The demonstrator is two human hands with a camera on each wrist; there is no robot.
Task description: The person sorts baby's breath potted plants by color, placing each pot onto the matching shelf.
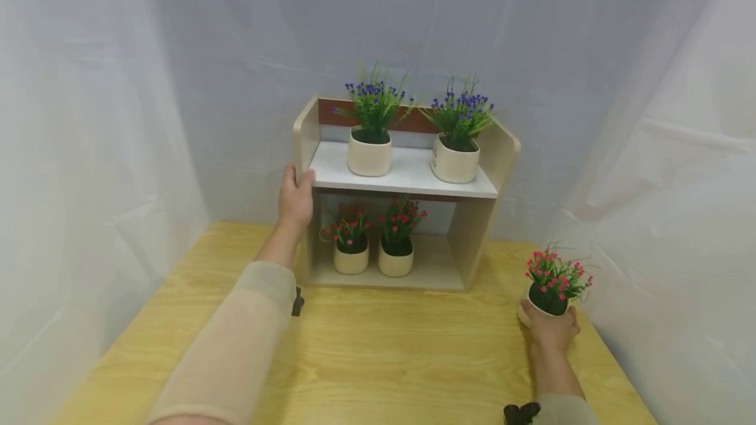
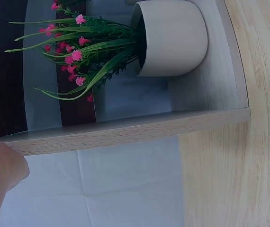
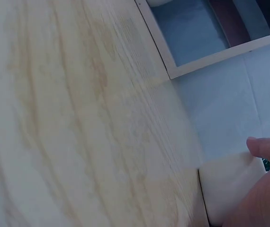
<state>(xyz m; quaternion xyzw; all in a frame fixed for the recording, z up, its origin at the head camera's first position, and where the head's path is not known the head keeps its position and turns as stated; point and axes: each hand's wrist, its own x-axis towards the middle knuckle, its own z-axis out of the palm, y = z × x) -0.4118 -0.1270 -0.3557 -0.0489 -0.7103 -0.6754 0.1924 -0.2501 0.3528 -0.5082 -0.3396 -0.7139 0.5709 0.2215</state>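
Observation:
A small two-tier wooden shelf (image 1: 407, 161) stands at the back of the table. My left hand (image 1: 295, 202) grips its left side panel, thumb at the front edge. On the far right, my right hand (image 1: 552, 330) holds a cream pot of pink flowers (image 1: 555, 275), its fingers round the pot; in the right wrist view the pot (image 3: 229, 187) appears to stand upright on the table. The upper tier bears two pots with purple flowers, one left (image 1: 369, 153) and one right (image 1: 456, 161). Below, two pots with pink flowers (image 1: 351, 260) stand toward the left.
The yellow wood-grain table (image 1: 378, 353) runs under everything, its right edge close to my right hand. Pale sheeting (image 1: 236, 51) hangs behind the shelf and on both sides. On the lower tier, bare board (image 1: 437, 267) shows right of the two pots.

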